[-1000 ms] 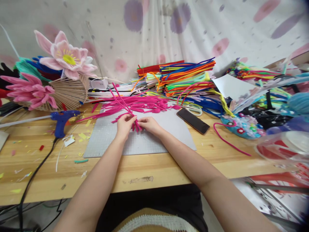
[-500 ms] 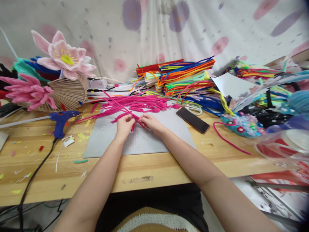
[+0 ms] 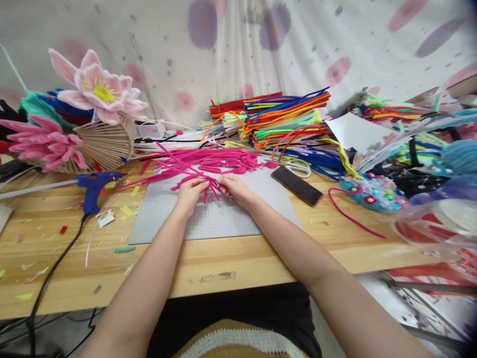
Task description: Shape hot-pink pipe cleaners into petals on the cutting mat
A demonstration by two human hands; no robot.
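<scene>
Over the grey cutting mat (image 3: 231, 219), my two hands meet around several magenta pipe cleaners (image 3: 212, 186). The fingers of my left hand (image 3: 191, 193) are closed on them from the left. My right hand (image 3: 235, 190) pinches them from the right, close to the left fingertips. Long stems stretch up and left from the hands, and short ends stick out below, between the fingers. Just beyond lies a pile of more magenta pipe cleaners (image 3: 223, 160), some bent into loops. How the held stems cross under the fingertips is partly hidden.
A blue glue gun (image 3: 93, 191) lies at left amid scraps, its cord running over the table edge. Pink fuzzy flowers (image 3: 99, 89) stand behind it. A phone (image 3: 296, 185) and scissors (image 3: 300, 168) lie right of the mat. Bundles of coloured pipe cleaners (image 3: 286, 119) line the back.
The short lower ends of the magenta pipe cleaners now show more, spread apart below my fingers. The long crossing stem has shifted slightly left. Both hands stay in nearly the same place.
</scene>
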